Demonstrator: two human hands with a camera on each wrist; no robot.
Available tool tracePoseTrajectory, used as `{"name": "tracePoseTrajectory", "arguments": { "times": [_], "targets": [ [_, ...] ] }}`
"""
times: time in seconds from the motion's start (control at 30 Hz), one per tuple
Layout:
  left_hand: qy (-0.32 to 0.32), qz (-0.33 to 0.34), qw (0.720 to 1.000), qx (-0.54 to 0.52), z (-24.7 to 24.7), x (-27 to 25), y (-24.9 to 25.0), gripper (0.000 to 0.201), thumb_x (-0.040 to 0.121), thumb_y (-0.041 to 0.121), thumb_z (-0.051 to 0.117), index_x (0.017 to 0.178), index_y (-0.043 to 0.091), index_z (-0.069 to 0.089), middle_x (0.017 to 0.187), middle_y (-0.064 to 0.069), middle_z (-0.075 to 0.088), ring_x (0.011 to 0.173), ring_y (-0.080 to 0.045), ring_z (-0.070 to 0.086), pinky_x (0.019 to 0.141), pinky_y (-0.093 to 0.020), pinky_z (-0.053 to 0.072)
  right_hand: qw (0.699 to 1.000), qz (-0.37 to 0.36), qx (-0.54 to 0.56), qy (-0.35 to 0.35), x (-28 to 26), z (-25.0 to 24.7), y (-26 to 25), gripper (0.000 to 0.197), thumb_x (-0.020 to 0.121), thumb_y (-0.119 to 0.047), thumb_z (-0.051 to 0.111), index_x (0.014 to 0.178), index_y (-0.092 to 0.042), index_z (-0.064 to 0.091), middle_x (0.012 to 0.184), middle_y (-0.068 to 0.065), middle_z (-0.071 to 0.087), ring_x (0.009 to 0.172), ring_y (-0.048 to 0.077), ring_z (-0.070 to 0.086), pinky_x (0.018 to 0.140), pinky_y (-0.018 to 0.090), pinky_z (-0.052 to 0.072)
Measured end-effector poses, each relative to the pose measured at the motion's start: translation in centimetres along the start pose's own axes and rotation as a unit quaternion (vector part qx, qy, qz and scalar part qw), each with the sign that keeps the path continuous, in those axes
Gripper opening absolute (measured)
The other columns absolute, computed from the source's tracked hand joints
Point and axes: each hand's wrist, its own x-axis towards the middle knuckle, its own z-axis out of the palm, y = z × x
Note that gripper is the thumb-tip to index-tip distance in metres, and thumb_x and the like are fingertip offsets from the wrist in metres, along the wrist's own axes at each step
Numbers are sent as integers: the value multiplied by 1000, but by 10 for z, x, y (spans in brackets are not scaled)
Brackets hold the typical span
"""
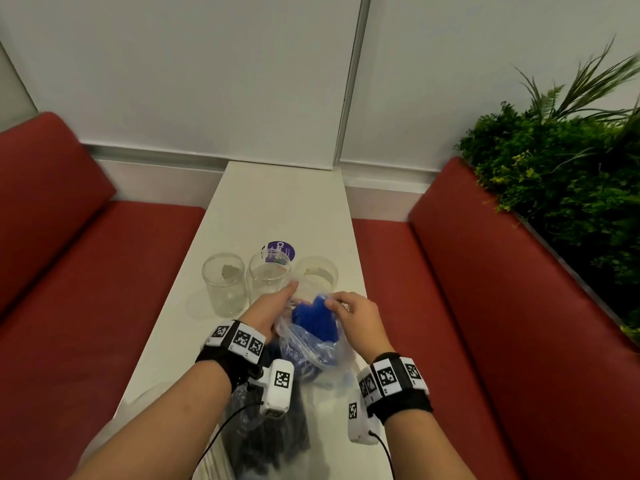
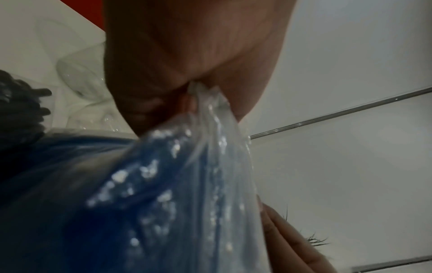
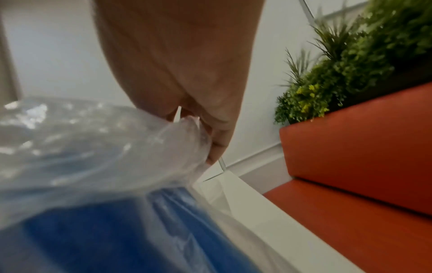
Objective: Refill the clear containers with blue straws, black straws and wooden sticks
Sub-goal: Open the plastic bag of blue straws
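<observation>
both hands hold one clear plastic bag (image 1: 313,344) of blue straws (image 1: 316,318) just above the near half of the white table (image 1: 277,202). the left hand (image 1: 268,311) pinches the bag's rim at its 10 o'clock side; the left wrist view shows the film gathered between thumb and curled fingers (image 2: 145,103). the right hand (image 1: 358,318) pinches the rim at about 2 o'clock, and the right wrist view shows the plastic bunched under its curled fingers (image 3: 218,140). between the two grips the mouth of the bag is spread apart and the tops of the blue straws show in it.

three clear containers stand in a row across the table at 12 o'clock from the hands: the left container (image 1: 224,284), the middle container (image 1: 268,275) and the right container (image 1: 317,273). no straws or sticks show in them. a round purple sticker (image 1: 281,250) lies on the table just behind the middle container.

a second clear bag with black straws (image 1: 273,441) lies at 6 o'clock, under the left wrist and partly under the blue bag. i cannot find the wooden sticks.

red benches (image 1: 485,306) run along both sides of the table, and green plants (image 1: 561,161) stand at 2 o'clock.
</observation>
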Motion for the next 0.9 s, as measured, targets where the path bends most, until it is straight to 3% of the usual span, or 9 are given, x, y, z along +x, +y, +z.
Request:
{"name": "tracePoseTrajectory", "arguments": {
  "times": [0.07,0.17,0.23,0.37,0.47,0.6,0.7,0.8,0.9],
  "targets": [
    [-42,8,999,-15,-2,0,0,49,93,49,57,115,6,64,102,-17,74,93,-35,72,84,-46,57,999,29,41,15,1,1,3,17,101,-23,61,98,-23,78,85,-11,76,81,2,68,74,15,48],
    [-102,54,993,-20,-8,-3,0,39,98,31,56,126,3,58,117,-18,69,108,-35,67,96,-47,51,991,91,85,52,4,4,13,22,102,-17,56,90,-18,75,88,-2,75,86,15,67,82,31,53],
    [-79,83,993,16,-14,-9,-1,36,96,24,59,123,0,61,113,-18,70,103,-32,68,95,-45,52,983,129,104,74,6,7,19,21,102,-14,54,92,-15,72,92,4,73,88,21,64,85,40,53],
    [4,11,983,181,-22,-28,-12,51,91,52,60,106,4,68,97,-18,73,80,-29,71,74,-40,58,966,188,142,102,9,17,31,13,103,-14,51,101,-16,64,102,15,70,87,27,64,78,40,53],
    [-16,-65,978,200,-20,-38,-18,67,90,64,50,113,1,62,94,-23,73,79,-35,74,63,-38,61,973,166,133,88,6,21,35,27,101,-3,42,103,-26,56,100,13,69,72,21,57,64,34,47],
    [-26,-31,998,38,-10,-42,-16,45,99,40,53,119,0,59,104,-22,72,90,-35,73,68,-37,61,987,100,125,-33,3,15,34,53,95,6,32,110,-39,53,110,4,65,70,13,57,55,21,45],
    [-27,8,1000,-11,-3,-39,-15,29,97,15,53,118,-5,58,107,-24,70,92,-31,72,74,-35,60,982,76,116,-131,6,2,39,62,93,3,36,114,-51,56,118,1,64,103,12,65,74,25,50],
    [-33,38,999,-8,4,-34,-18,14,89,-6,48,100,-9,57,100,-21,65,87,-25,69,75,-31,60,974,65,96,-195,12,-6,44,56,97,-7,42,124,-55,53,120,2,67,110,19,67,84,36,53],
    [19,67,997,32,11,-27,-26,21,87,-15,43,79,-1,57,82,-15,57,75,-21,60,63,-27,59,975,67,80,-195,17,-11,48,45,105,-19,43,128,-56,50,117,5,69,105,24,69,78,35,54]
  ]
}}
